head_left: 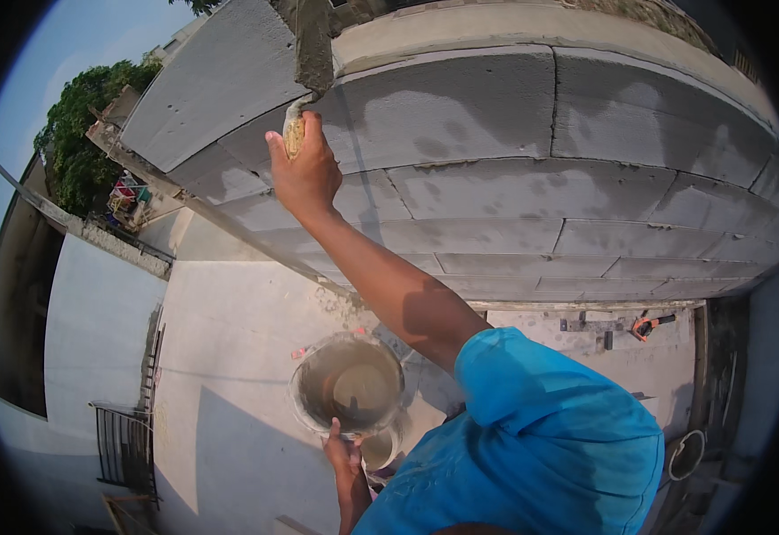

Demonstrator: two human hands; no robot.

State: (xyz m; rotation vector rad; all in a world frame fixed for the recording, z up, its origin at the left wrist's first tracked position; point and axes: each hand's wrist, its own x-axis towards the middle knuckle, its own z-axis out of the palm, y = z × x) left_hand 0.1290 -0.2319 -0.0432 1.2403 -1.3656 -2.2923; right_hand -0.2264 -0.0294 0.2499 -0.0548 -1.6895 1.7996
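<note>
My right hand [307, 169] is stretched up and forward, wrapped round the yellowish handle of a trowel [313, 45]. Grey mortar coats the trowel's blade, which lies against the end of a grey block [220, 76] on top of the wall's left end. Lower down, my left hand [345, 453] grips the near rim of a round bucket [318, 374], thumb over the edge; its other fingers are mostly hidden. Some greyish material shows at the bottom of the bucket. The block wall [469, 116] stands in front of me, with damp patches on its upper courses.
Beside the bucket, partly behind my body, is a second container [379, 448]. An orange and black tool [646, 328] lies at the wall's foot on the right, near small dark pieces. A dark metal rack [124, 446] stands at the lower left.
</note>
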